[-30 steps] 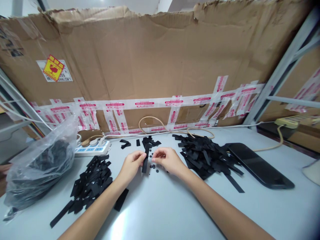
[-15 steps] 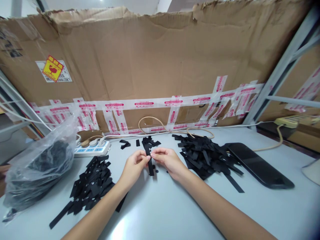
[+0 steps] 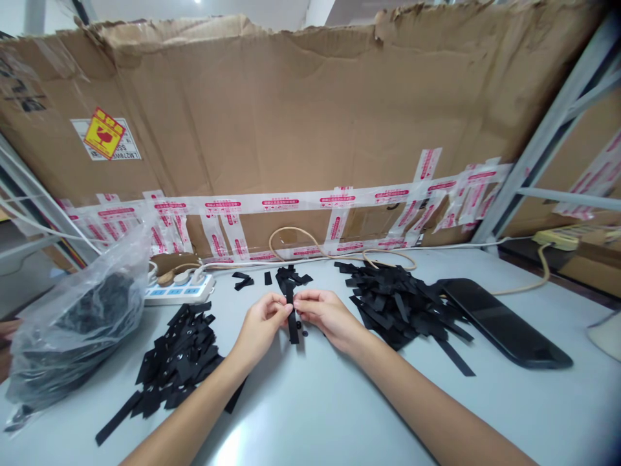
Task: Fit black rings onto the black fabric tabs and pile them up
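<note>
Since the earlier view, your left hand (image 3: 261,329) and right hand (image 3: 330,318) have drawn closer together. Both grips are closed in a fingertip pinch on a black strip (image 3: 292,327), held upright over the pale tabletop (image 3: 339,414). Small black discs (image 3: 305,332) lie just beside it, so a brushing hand could scatter them, and a loose pinch could let the strip drop onto them or towards the nearby heap of strips (image 3: 398,304).

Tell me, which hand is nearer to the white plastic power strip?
Left. The left hand is to the right of the white plastic power strip and in front of it; the right hand is farther right, beyond the left hand.
</note>
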A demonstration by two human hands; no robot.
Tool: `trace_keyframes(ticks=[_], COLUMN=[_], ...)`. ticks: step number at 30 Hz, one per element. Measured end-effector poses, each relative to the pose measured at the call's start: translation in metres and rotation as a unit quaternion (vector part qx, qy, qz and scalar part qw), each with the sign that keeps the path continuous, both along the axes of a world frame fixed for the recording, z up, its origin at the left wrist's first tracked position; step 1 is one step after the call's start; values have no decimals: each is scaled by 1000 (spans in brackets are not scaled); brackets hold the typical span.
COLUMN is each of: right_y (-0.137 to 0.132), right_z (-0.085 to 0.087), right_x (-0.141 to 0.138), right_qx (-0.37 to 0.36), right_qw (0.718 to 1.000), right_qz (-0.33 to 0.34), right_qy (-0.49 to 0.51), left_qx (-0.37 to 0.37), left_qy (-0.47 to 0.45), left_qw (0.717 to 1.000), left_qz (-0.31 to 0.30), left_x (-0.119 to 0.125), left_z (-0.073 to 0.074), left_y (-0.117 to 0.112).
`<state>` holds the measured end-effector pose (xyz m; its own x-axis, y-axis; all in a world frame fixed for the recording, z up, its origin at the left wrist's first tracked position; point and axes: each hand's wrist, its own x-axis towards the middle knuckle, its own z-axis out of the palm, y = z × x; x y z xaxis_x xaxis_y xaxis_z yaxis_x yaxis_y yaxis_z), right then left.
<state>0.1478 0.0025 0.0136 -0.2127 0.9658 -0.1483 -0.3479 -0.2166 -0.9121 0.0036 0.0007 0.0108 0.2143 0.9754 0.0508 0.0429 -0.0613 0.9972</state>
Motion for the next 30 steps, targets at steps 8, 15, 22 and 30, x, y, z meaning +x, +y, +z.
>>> trace_keyframes(ticks=[8,15,22,30], right_y=[-2,1,0,0], right_z=[4,1,1,3], right_x=[0,1,4,2], right_qx=[27,65,56,47], right_qw=[1000,996,994,993], right_qz=[6,-24,-23,-23], right_qy=[-10,-61,-96,-107], left_qx=[11,16,-18,-15], left_qy=[9,11,-2,19], left_qw=[1000,1000,1000,1000], left_qz=[11,4,-2,-6], left_x=[-1,0,2,3], left_z=[2,2,3,3], left_y=[0,-1,0,-1])
